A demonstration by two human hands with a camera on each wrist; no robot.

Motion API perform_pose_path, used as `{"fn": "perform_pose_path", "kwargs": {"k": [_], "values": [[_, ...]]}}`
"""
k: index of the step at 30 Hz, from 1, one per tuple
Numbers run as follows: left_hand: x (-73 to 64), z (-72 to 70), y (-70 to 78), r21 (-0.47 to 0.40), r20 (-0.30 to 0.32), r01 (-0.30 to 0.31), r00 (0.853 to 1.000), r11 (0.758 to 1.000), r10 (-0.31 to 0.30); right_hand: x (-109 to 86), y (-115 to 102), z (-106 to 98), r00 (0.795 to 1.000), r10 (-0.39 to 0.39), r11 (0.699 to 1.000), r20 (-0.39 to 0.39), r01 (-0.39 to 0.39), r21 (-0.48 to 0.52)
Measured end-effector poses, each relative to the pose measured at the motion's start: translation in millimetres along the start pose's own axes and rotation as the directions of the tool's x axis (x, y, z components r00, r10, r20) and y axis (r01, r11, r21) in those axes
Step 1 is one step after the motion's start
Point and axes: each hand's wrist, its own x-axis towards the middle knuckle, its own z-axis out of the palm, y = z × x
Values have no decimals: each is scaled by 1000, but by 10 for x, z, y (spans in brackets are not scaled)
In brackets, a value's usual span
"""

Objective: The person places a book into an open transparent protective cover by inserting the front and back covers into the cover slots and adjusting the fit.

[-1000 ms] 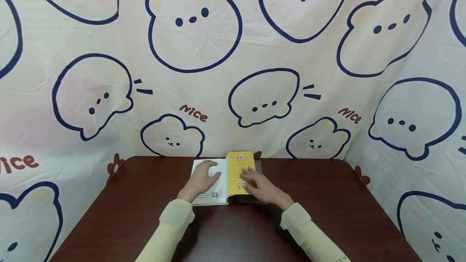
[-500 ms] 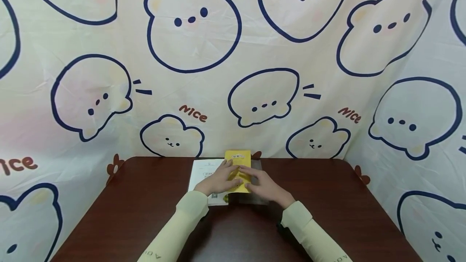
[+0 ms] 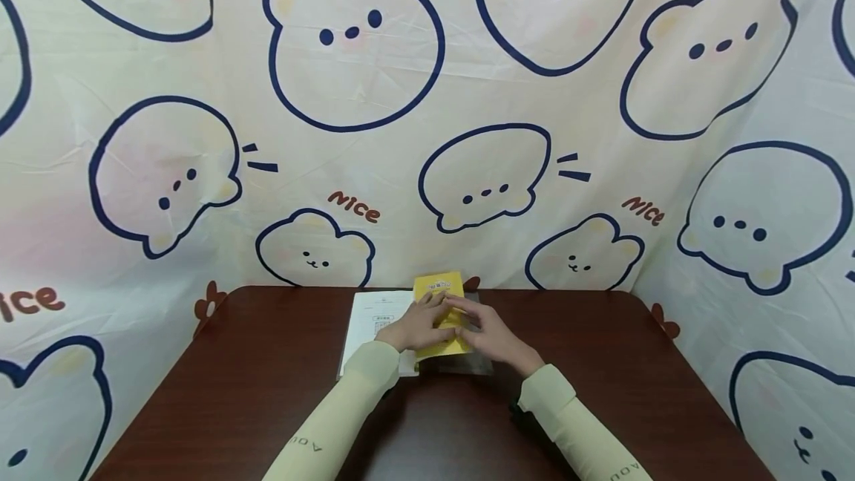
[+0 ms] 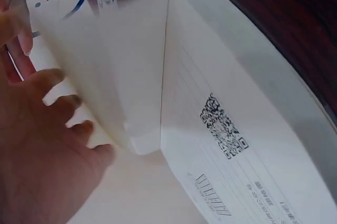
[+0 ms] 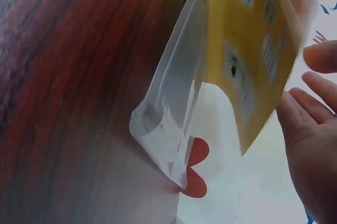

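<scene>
A book lies at the far edge of the table, with its white page [image 3: 369, 313] on the left. Its yellow cover [image 3: 434, 285] stands partly raised on the right, and a barcode shows on it in the right wrist view. My left hand [image 3: 415, 326] reaches across the yellow cover, fingers loosely bent at the edge of the white side. Facing it, my right hand [image 3: 496, 332] touches the cover's free edge with thumb and fingers spread. A clear plastic book cover [image 5: 171, 100] extends beneath the yellow cover. Printed on the page is a QR code [image 4: 224, 126].
The dark brown wooden table [image 3: 267, 362] stretches out on both sides and in front of the book. Behind it hangs a pale cloth [image 3: 394, 162] with bear outlines, which also runs along both sides.
My left hand has moved right, from above the white page onto the yellow cover. That cover has shifted slightly left and tilted up. My right hand stays near its right edge.
</scene>
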Motion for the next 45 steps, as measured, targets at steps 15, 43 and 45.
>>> {"fn": "perform_pose_path", "kwargs": {"k": [15,43,45], "values": [[95,43,143,165,43,37,998,986,-45,-34,238,-210,963,233,960,-134,-250,-123],[129,70,154,303,59,45,996,952,-66,-30,335,-113,892,346,904,291,-234,-358],[107,76,135,310,67,48,995,949,-72,-40,345,-110,887,362,896,286,-246,-371]]}}
